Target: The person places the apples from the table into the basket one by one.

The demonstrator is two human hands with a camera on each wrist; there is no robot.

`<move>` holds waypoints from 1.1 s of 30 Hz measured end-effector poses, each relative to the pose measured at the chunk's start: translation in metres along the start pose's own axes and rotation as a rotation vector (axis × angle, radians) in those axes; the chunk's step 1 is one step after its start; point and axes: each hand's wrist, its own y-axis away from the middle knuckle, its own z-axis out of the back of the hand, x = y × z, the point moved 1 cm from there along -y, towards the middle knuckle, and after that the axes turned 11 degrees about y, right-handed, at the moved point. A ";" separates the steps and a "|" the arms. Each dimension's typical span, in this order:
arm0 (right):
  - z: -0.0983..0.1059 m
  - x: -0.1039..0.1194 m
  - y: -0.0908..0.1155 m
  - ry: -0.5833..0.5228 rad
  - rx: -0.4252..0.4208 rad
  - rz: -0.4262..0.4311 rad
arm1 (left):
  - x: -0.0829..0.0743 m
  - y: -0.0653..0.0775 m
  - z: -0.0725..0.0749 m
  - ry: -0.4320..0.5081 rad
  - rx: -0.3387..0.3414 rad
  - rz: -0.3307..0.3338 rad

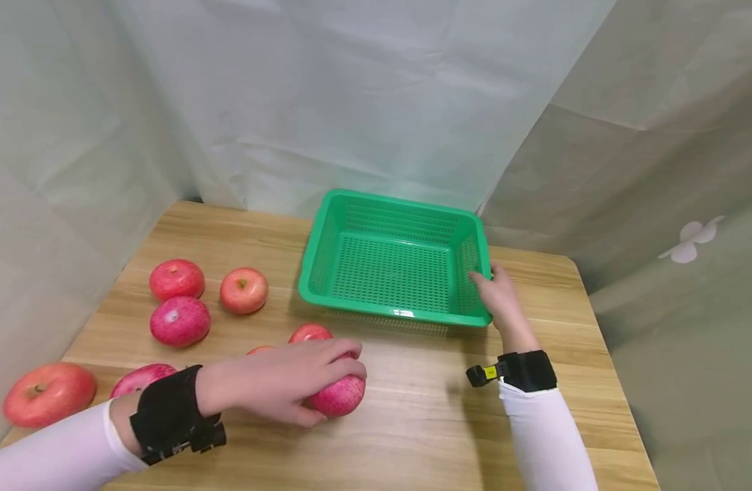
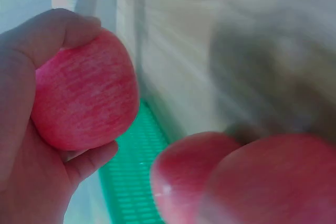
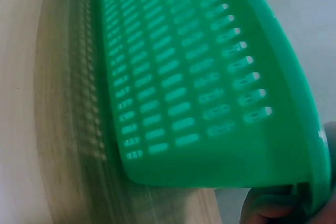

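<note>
Head: eight apples (image 1: 243,290), one in left hand (image 1: 290,378); one basket (image 1: 391,273).

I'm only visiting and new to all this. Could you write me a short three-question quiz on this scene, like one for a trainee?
1. What does the person's left hand hold?
2. True or false: the basket is upside down.
3. Fill in the blank: the right hand grips the basket by its ____.

Key:
1. A red apple.
2. False; its open top faces up.
3. Rim.
</note>
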 end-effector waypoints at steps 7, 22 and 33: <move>-0.006 0.001 -0.002 0.060 0.002 -0.002 | -0.001 -0.026 0.030 0.034 -0.172 0.018; -0.010 0.009 0.004 0.128 -0.059 -0.003 | 0.028 -0.126 0.087 0.193 -0.282 0.330; -0.019 0.011 0.008 0.141 -0.062 -0.002 | 0.052 -0.186 0.081 0.099 -0.179 0.503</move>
